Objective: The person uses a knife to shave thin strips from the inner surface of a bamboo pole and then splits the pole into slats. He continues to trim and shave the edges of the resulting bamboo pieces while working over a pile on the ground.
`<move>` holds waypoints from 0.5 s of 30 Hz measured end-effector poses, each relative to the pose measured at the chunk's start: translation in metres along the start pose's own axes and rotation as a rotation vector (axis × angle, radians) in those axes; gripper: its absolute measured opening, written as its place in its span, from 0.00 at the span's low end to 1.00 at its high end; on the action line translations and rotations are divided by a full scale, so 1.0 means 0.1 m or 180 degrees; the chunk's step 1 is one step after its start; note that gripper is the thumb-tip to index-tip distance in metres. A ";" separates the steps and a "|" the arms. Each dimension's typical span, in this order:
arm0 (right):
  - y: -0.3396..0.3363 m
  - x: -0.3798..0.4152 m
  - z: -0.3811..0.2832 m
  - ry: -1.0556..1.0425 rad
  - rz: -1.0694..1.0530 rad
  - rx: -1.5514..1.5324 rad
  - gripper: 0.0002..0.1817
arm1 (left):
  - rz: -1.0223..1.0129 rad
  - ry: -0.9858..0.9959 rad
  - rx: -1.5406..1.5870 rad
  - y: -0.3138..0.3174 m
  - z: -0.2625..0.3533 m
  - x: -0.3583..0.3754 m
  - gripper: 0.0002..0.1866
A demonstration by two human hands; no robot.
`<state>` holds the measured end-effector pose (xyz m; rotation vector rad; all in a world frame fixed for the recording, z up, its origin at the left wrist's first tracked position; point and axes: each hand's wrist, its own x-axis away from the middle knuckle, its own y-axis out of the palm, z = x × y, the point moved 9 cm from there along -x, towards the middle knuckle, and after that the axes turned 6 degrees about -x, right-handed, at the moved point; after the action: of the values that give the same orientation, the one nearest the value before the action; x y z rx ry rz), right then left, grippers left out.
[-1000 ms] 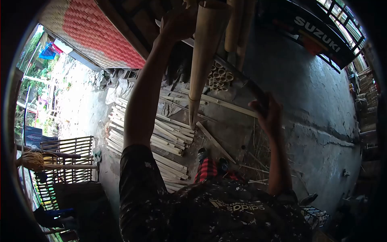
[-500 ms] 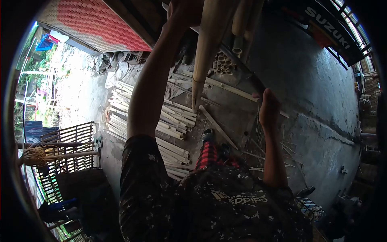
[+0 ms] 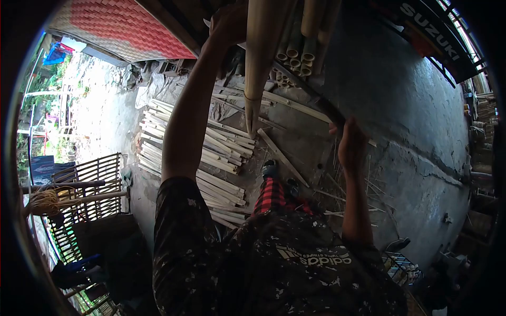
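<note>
A bamboo pole hangs down through the top middle of the view, its lower end split or cut to a point. A long dark knife runs slantwise behind the pole. My right hand is closed round its handle, at the right. Beyond the pole, at the upper left, my left hand appears closed on the knife's far end, and a pale tip sticks out past it. The pole and dim light hide part of those fingers.
Split bamboo strips lie in rows on the concrete floor. Cut bamboo tubes are stacked ahead. A red woven panel is at upper left, a slatted bamboo rack at left. Loose slivers lie by my feet.
Both hands and the knife have shifted slightly down relative to the pole. In the view, the pole sits a little further left, and more of the stacked tubes shows.
</note>
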<state>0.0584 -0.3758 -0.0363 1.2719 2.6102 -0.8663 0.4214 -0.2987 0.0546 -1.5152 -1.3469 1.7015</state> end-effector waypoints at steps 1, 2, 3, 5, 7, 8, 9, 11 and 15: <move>-0.12 -0.06 -0.13 0.0059 -0.0061 -0.0074 0.23 | 0.0019 0.0002 0.0110 0.09 -0.02 0.07 0.17; -0.22 -0.13 -0.33 0.0017 -0.0133 -0.0307 0.23 | 0.0051 0.0014 0.0201 0.13 -0.05 0.11 0.16; -0.32 -0.21 -0.55 -0.0044 -0.0202 -0.0543 0.22 | 0.0097 0.0024 0.0282 0.13 -0.10 0.13 0.15; -0.37 -0.11 -0.65 -0.0153 -0.0133 -0.0799 0.21 | 0.0366 -0.0207 0.0542 0.03 -0.05 0.30 0.15; -0.35 0.10 -0.59 -0.0339 0.0172 -0.0836 0.20 | 0.0437 -0.0346 0.0813 -0.09 -0.10 0.30 0.15; -0.30 0.14 -0.56 -0.0287 0.0118 -0.0995 0.19 | 0.0313 -0.0408 0.0974 -0.11 -0.12 0.33 0.16; -0.24 0.19 -0.56 -0.0218 0.0074 -0.1154 0.19 | 0.0177 -0.0458 0.1142 -0.09 -0.13 0.38 0.17; -0.12 0.29 -0.66 -0.0163 0.0005 -0.1329 0.20 | -0.0083 -0.0537 0.1683 0.02 -0.31 0.39 0.17; 0.17 0.50 -0.98 -0.0194 -0.0156 -0.1378 0.18 | 0.1037 -0.0432 0.1529 -0.41 -0.85 0.59 0.14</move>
<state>0.0531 -0.2802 0.0211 1.0480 2.5924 -0.3077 0.4753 -0.2029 0.0733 -1.4018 -0.6909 2.1678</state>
